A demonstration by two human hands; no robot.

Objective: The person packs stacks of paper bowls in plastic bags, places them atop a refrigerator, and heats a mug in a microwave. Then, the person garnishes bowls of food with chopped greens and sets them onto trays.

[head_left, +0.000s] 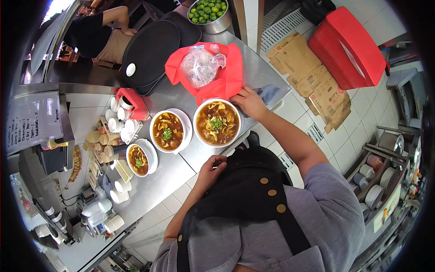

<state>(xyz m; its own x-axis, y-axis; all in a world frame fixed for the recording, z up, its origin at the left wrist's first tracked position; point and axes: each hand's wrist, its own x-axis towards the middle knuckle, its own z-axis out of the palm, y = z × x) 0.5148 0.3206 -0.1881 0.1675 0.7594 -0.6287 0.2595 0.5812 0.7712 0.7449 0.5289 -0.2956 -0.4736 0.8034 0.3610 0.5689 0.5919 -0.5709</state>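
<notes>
My right hand (250, 103) lies on the steel counter with its fingers extended against the edge of a red bag (233, 81). A clear plastic bag with pale contents (201, 67) sits in the red one. Next to that hand stands a large white bowl of brown soup (216, 123), topped with egg strips and chopped green onion. My left hand (211, 172) hovers by the counter's front edge, near my apron, its fingers loosely bent and holding nothing. Left of the large bowl are a second soup bowl (167, 131) and a smaller one (138, 160), each on a white saucer.
Black round trays (152, 54) and a metal pot of green citrus (208, 13) line the far side. Cups, bottles and a red holder (133, 104) crowd the left. Flattened cardboard (312, 77) and a red bin (346, 50) are at right. Another person's arm (118, 18) shows behind.
</notes>
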